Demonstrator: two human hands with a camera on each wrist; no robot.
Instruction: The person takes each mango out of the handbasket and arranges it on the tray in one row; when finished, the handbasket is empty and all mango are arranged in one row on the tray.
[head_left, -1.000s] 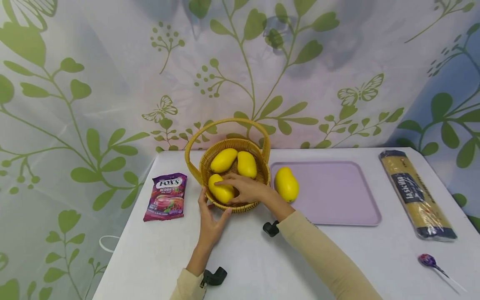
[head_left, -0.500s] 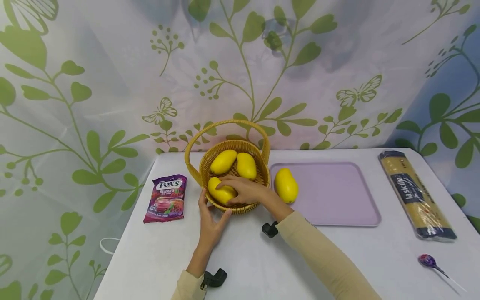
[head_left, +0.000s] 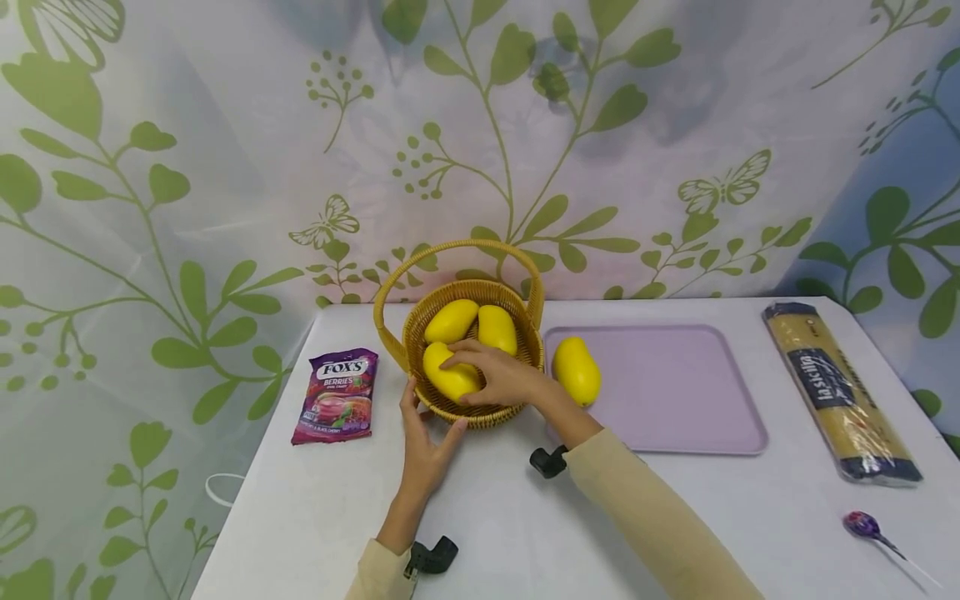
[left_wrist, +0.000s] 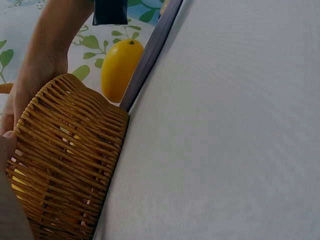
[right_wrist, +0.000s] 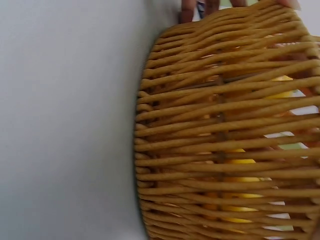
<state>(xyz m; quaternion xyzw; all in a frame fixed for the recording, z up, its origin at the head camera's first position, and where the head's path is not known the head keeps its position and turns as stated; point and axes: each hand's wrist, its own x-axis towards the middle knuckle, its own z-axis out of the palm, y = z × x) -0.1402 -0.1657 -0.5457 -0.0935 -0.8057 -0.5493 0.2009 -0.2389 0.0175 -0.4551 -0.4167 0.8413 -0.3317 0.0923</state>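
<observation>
A wicker basket (head_left: pixel 487 419) with a tall arched handle stands upright near the back of the table. My right hand (head_left: pixel 498 377) reaches into it and grips a yellow mango (head_left: pixel 447 379) at the front left. Two more mangoes lie behind, one on the left (head_left: pixel 452 321) and another mango (head_left: pixel 497 329) on the right. My left hand (head_left: pixel 426 454) holds the basket's front left side, thumb at the front rim; its thumb (left_wrist: pixel 7 145) shows in the left wrist view. The basket wall (right_wrist: pixel 225 130) hides most of the right hand's work in the right wrist view.
Right of the basket lies a lilac tray (head_left: pixel 675 383) with a mango (head_left: pixel 576 372) at its left edge. A purple candy bag (head_left: pixel 336 397) lies to the left. Farther right are a spaghetti pack (head_left: pixel 836 387) and a lollipop (head_left: pixel 862 525).
My right hand has shifted the gripped mango slightly up and towards the basket's middle. The left hand stays on the basket; the other things keep their places.
</observation>
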